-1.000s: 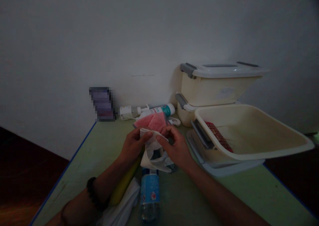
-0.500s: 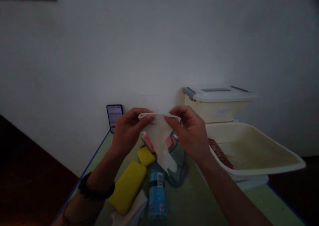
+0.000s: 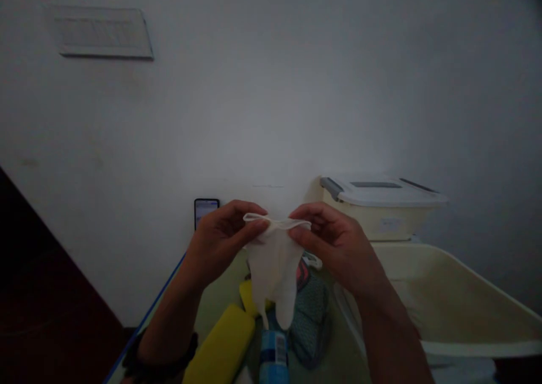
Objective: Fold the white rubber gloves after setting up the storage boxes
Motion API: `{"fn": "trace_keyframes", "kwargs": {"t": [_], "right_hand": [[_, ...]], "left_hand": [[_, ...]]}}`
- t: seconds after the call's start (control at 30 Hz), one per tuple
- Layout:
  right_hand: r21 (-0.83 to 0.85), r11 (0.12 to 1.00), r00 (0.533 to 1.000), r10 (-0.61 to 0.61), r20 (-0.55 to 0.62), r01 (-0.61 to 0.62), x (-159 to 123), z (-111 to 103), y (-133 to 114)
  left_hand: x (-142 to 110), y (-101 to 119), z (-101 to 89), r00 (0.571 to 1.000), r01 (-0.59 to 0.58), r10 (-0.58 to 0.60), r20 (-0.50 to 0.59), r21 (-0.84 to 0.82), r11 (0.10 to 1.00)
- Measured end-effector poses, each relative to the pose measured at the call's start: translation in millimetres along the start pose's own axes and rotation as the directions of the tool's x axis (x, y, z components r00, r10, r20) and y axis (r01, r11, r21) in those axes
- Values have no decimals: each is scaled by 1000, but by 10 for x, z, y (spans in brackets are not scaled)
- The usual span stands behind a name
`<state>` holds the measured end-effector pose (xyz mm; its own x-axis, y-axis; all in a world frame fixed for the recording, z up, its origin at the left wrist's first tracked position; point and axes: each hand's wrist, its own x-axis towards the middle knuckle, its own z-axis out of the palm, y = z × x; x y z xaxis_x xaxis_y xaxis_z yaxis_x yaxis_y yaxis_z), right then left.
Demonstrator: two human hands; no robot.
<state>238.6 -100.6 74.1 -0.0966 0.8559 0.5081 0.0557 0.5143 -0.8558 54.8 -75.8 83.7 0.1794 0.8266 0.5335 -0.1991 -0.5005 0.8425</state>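
A thin white disposable glove hangs fingers-down in the middle of the view. My left hand pinches the left side of its cuff between thumb and fingers. On the right side of the cuff, my right hand grips in the same way. Behind and below the glove lie a blue-labelled bottle, a large yellow sponge, a smaller yellow sponge and a grey-green knitted cloth item with some pink. The glove partly hides these things.
A phone leans against the wall at the table's back left. To the right stands a cream basin, with a lidded storage box behind it. A panel is on the wall at upper left.
The view has tilted up, so the table and its items sit lower. The glove's fingers now hang straighter and spread apart. Both hands keep their pinch on the cuff.
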Motion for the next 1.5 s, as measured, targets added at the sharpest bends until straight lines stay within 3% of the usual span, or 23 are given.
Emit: {"fn": "trace_keyframes", "kwargs": {"t": [0.13, 0.23, 0.33, 0.57, 0.73, 0.87, 1.2, 1.5], "right_hand": [[-46, 999, 999, 8, 52, -5, -73, -46, -107], [-116, 992, 988, 64, 140, -48, -150, -85, -178], [-188, 981, 973, 84, 217, -43, -190, -122, -215], [-335, 941, 992, 10, 129, 34, -136, -151, -212], [-410, 912, 975, 90, 205, 2, -150, -126, -313], [-412, 907, 947, 200, 251, -83, -161, -111, -377], [-152, 939, 841, 343, 418, -308, -137, -231, -279], [-132, 948, 863, 317, 393, -289, -140, -215, -294]], "left_hand": [[-15, 19, -157, 997, -73, 68, 38, 172, 982], [-52, 98, -264, 978, -202, 162, 129, 430, 880], [-86, 180, -296, 959, -279, 208, 191, 515, 810], [-108, 248, -291, 938, -308, 134, 318, 594, 743], [-104, 277, -303, 922, -318, 25, 388, 716, 621], [-91, 284, -285, 905, -378, 61, 421, 728, 571], [-78, 272, -285, 874, -460, 146, 463, 695, 552], [-79, 280, -271, 874, -464, 151, 463, 700, 543]]}}
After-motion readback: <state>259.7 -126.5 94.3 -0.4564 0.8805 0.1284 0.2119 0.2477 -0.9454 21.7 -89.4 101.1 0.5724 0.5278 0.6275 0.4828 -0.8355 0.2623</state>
